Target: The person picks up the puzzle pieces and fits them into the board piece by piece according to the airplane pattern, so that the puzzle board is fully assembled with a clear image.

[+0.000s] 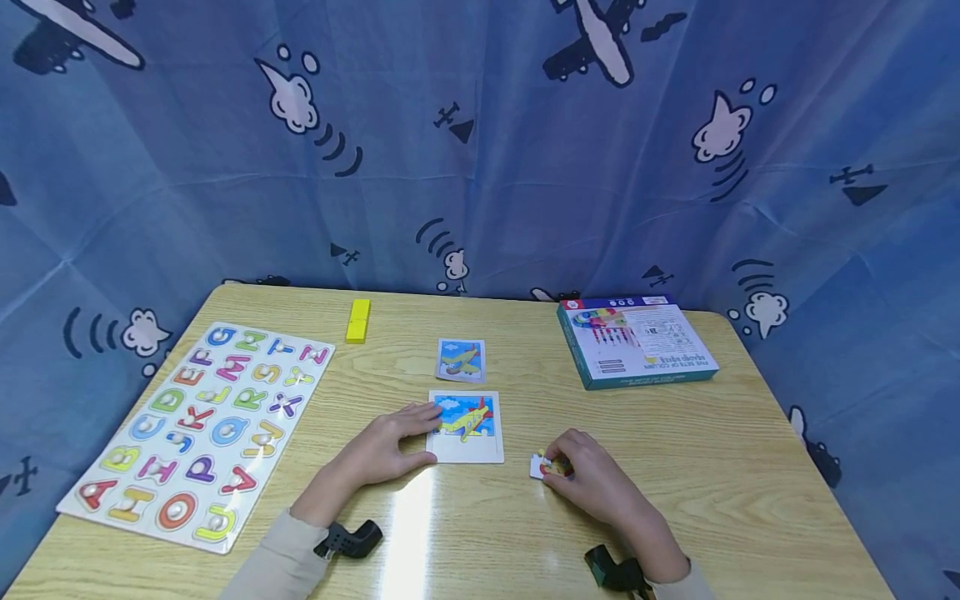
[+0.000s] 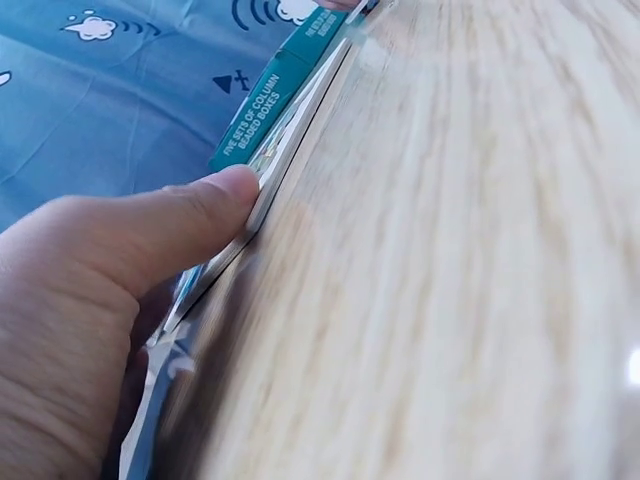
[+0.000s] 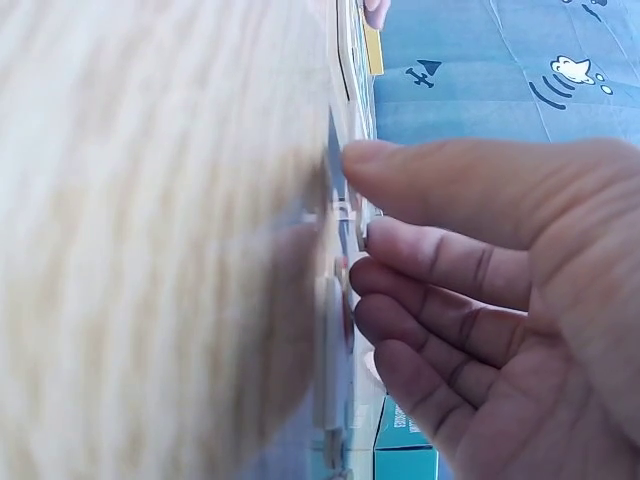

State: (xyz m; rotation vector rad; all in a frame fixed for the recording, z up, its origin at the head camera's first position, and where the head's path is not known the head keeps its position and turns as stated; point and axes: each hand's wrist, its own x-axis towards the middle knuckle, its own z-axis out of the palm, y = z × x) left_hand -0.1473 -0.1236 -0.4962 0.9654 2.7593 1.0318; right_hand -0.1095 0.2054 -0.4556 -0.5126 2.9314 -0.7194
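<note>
A white-framed puzzle board (image 1: pixel 465 457) with a yellow plane picture lies at the table's middle, below a small matching picture card (image 1: pixel 461 361). My left hand (image 1: pixel 382 446) rests at the board's left side, fingertips on its upper left part. In the left wrist view the thumb of that left hand (image 2: pixel 110 260) touches the board's edge (image 2: pixel 290 150). To the right of the board, my right hand (image 1: pixel 600 483) pinches at small puzzle pieces (image 1: pixel 537 466) on the table, partly covered by its fingers. The right wrist view shows the right hand (image 3: pixel 490 290) with thumb and forefinger low at the tabletop.
An alphabet board (image 1: pixel 202 433) with knobbed letters lies at the left. Behind it to the right is a yellow block (image 1: pixel 358 322). A flat teal-sided box (image 1: pixel 637 342) sits at the back right, before a blue patterned curtain (image 1: pixel 480 167).
</note>
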